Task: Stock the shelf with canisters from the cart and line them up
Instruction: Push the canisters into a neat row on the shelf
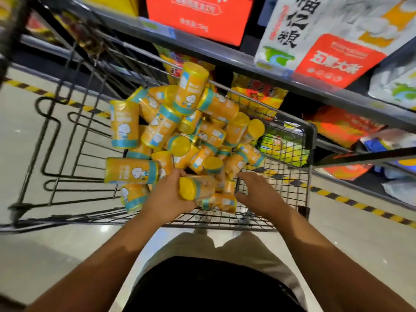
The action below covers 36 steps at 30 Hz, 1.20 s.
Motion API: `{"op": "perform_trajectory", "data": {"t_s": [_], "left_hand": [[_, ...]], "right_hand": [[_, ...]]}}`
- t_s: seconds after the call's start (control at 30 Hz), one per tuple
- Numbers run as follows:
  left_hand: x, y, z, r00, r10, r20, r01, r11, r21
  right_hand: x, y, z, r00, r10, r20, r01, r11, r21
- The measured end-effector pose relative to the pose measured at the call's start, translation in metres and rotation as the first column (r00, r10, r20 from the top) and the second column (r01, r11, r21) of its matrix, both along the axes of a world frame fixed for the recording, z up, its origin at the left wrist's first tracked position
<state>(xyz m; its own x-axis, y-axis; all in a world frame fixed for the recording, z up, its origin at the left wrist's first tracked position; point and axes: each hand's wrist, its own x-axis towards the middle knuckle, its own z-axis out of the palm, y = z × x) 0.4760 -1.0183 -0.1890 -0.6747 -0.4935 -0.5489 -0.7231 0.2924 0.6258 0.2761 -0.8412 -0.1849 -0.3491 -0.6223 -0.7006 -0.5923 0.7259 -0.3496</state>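
A wire cart [281, 208] holds a heap of several yellow canisters [180, 122] with teal bands and yellow lids, lying at all angles. My left hand [167, 197] grips one canister [195, 188] at the near end of the heap, its yellow lid facing me. My right hand [258, 194] reaches into the cart just right of it, fingers spread and relaxed over the wire floor beside another lying canister [219, 202]. The shelf [202, 48] runs across the top, just behind the cart.
The shelves hold large rice bags [315, 41], a red box [198, 16] and bright snack packets [254, 95] lower down. A yellow-black striped line [351, 201] marks the pale floor along the shelf base. The cart's folded wire seat frame [60, 140] lies to the left.
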Motion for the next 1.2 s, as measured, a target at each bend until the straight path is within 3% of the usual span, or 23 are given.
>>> {"op": "perform_trajectory", "data": {"t_s": [0.07, 0.17, 0.27, 0.37, 0.43, 0.53, 0.6, 0.7, 0.77, 0.87, 1.03, 1.1, 1.2], "left_hand": [[0.016, -0.005, 0.018, 0.979, 0.179, -0.102, -0.173, 0.983, 0.065], [0.039, -0.007, 0.032, 0.873, 0.421, -0.247, -0.383, 0.904, 0.188], [0.059, -0.004, 0.028, 0.715, 0.609, -0.343, -0.522, 0.792, 0.316], [0.06, 0.001, 0.028, 0.536, 0.781, -0.321, -0.606, 0.62, 0.498], [0.057, 0.002, 0.024, 0.432, 0.867, -0.25, -0.619, 0.486, 0.617], [0.049, 0.001, 0.021, 0.362, 0.92, -0.153, -0.581, 0.35, 0.735], [0.044, 0.0, 0.021, 0.349, 0.929, -0.123, -0.538, 0.306, 0.785], [0.038, -0.002, 0.025, 0.377, 0.918, -0.127, -0.443, 0.299, 0.845], [0.031, -0.004, 0.031, 0.404, 0.907, -0.116, -0.385, 0.284, 0.878], [0.017, -0.004, 0.042, 0.463, 0.884, -0.058, -0.363, 0.249, 0.898], [-0.008, -0.001, 0.069, 0.548, 0.833, 0.077, -0.362, 0.153, 0.92], [-0.018, 0.001, 0.079, 0.552, 0.827, 0.107, -0.357, 0.118, 0.926], [-0.034, 0.006, 0.09, 0.622, 0.775, 0.11, -0.318, 0.122, 0.94]], "right_hand": [[0.005, -0.024, -0.028, 0.999, -0.028, 0.042, 0.027, 0.999, 0.017], [0.014, -0.048, -0.076, 0.986, -0.139, 0.095, 0.135, 0.99, 0.046], [0.014, -0.056, -0.141, 0.947, -0.281, 0.157, 0.275, 0.96, 0.058], [0.007, -0.055, -0.184, 0.857, -0.473, 0.207, 0.492, 0.869, -0.054], [0.01, -0.065, -0.167, 0.839, -0.503, 0.206, 0.523, 0.851, -0.054], [0.008, -0.064, -0.173, 0.922, -0.361, 0.142, 0.369, 0.929, -0.03], [0.007, -0.051, -0.194, 0.955, -0.276, 0.112, 0.279, 0.96, -0.014], [0.007, -0.041, -0.177, 0.908, -0.338, 0.247, 0.364, 0.929, -0.069], [0.007, -0.037, -0.141, 0.787, -0.479, 0.388, 0.548, 0.832, -0.084], [0.004, -0.029, -0.09, 0.469, -0.582, 0.665, 0.757, 0.653, 0.037], [-0.001, -0.016, -0.019, -0.076, -0.526, 0.847, 0.897, 0.335, 0.289], [-0.007, -0.011, 0.008, -0.186, -0.438, 0.879, 0.919, 0.24, 0.314], [-0.017, 0.0, 0.036, -0.222, -0.363, 0.905, 0.942, 0.158, 0.295]]}}
